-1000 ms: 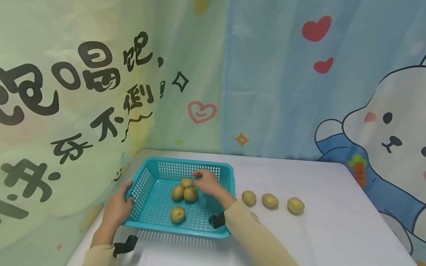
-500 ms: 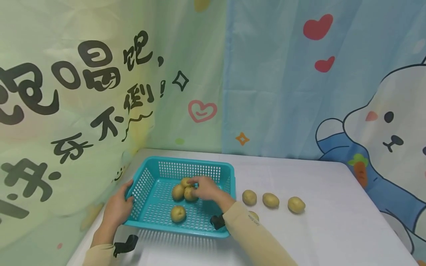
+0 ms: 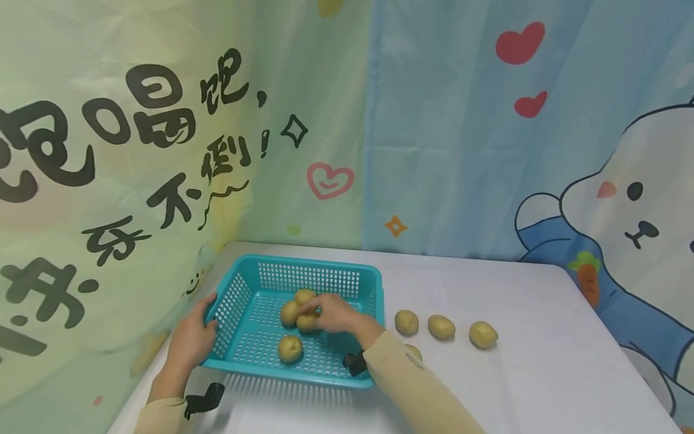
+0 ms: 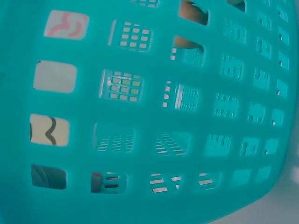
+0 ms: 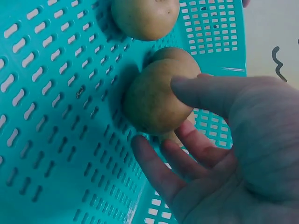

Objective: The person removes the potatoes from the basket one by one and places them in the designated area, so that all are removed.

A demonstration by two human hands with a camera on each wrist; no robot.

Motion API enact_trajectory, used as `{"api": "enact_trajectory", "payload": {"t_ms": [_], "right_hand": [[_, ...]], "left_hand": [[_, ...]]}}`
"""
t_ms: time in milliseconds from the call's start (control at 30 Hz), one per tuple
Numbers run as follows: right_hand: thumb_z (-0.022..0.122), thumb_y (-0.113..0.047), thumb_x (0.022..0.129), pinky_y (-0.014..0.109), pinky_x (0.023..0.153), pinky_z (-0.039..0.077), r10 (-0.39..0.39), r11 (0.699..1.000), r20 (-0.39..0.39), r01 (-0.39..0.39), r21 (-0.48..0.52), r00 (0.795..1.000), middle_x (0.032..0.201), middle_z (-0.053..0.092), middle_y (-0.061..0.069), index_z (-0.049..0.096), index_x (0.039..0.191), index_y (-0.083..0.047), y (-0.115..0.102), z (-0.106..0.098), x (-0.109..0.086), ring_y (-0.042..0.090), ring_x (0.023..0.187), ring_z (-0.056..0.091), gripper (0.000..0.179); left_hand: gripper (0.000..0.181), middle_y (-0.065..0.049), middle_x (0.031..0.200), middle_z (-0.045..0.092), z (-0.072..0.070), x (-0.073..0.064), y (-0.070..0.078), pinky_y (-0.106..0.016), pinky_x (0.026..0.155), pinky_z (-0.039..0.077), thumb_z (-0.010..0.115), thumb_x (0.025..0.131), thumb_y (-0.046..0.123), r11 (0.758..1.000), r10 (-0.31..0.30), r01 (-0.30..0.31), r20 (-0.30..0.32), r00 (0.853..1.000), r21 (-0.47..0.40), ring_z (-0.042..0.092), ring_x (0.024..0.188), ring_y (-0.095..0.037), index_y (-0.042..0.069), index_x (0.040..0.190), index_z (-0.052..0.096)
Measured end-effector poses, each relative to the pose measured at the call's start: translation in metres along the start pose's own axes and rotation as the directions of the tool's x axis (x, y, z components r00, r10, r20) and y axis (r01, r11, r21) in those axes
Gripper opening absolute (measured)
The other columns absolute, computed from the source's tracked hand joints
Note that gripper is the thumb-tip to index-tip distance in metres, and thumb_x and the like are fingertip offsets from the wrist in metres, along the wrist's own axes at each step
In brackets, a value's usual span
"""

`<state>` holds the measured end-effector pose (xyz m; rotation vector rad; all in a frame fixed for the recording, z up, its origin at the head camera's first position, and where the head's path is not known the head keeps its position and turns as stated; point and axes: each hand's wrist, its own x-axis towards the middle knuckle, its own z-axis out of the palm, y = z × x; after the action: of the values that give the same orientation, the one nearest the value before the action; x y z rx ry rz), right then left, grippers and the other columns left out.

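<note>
A turquoise plastic basket (image 3: 255, 355) stands on the table with several potatoes inside. My left hand (image 3: 191, 339) grips its left rim; in the left wrist view the perforated basket wall (image 4: 149, 112) fills the picture and that hand is out of sight. Inside the basket, my right hand (image 3: 337, 313) holds a potato (image 3: 307, 323) of the clustered group. The right wrist view has the thumb against this potato (image 5: 152, 102), the fingers bent round its other side. Touching the cluster are a potato (image 3: 290, 313) and another (image 3: 305, 296) behind. One potato (image 3: 290, 349) lies apart, nearer the front.
Right of the basket, three potatoes (image 3: 406, 322), (image 3: 441, 327), (image 3: 483, 334) lie in a row on the white table (image 3: 542, 361). A further potato (image 3: 414, 351) is partly covered by the right sleeve. Printed curtains (image 3: 444, 150) hang behind and at the left.
My right hand has moved slightly left and down, from above the cluster onto its right-hand potato, which it now holds. The left hand keeps its place on the basket rim.
</note>
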<state>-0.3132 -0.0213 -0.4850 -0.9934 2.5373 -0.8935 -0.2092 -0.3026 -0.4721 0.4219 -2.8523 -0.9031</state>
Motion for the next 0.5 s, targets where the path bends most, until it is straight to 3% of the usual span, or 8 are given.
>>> {"api": "enact_trajectory", "payload": {"t_ms": [200, 367, 500], "right_hand": [[0.076, -0.019, 0.084, 0.026, 0.077, 0.043, 0.027, 0.998, 0.089, -0.031, 0.049, 0.996, 0.095, 0.066, -0.01, 0.073, 0.089, -0.02, 0.0001, 0.0022, -0.0007, 0.013, 0.09, 0.055, 0.006], [0.08, -0.022, 0.081, 0.024, 0.069, 0.042, 0.08, 0.994, 0.187, -0.092, 0.056, 0.979, 0.083, 0.061, -0.012, 0.067, 0.078, -0.021, -0.0003, 0.0039, -0.0043, 0.008, 0.079, 0.049, 0.014], [0.083, -0.02, 0.078, 0.024, 0.068, 0.042, 0.092, 0.994, 0.185, -0.102, 0.048, 0.978, 0.085, 0.058, -0.008, 0.063, 0.085, -0.018, -0.0007, 0.0047, -0.0058, 0.009, 0.079, 0.049, 0.021]], "left_hand": [[0.057, -0.037, 0.14, 0.042, -0.0002, 0.0003, -0.0013, -0.044, 0.068, 0.045, 0.047, 0.098, 0.006, 1.0, 0.003, -0.003, 0.002, 1.0, -0.001, 0.055, 0.092, -0.037, 0.005, 0.152, 0.031], [0.057, -0.037, 0.139, 0.042, -0.0002, 0.0006, -0.0015, -0.043, 0.066, 0.044, 0.047, 0.097, 0.006, 1.0, 0.004, -0.004, 0.005, 1.0, -0.001, 0.055, 0.09, -0.037, 0.005, 0.152, 0.031], [0.057, -0.037, 0.139, 0.042, 0.0003, 0.0002, -0.0015, -0.044, 0.067, 0.045, 0.048, 0.097, 0.006, 1.0, 0.007, -0.007, 0.001, 1.0, 0.001, 0.055, 0.091, -0.037, 0.005, 0.151, 0.031]]}}
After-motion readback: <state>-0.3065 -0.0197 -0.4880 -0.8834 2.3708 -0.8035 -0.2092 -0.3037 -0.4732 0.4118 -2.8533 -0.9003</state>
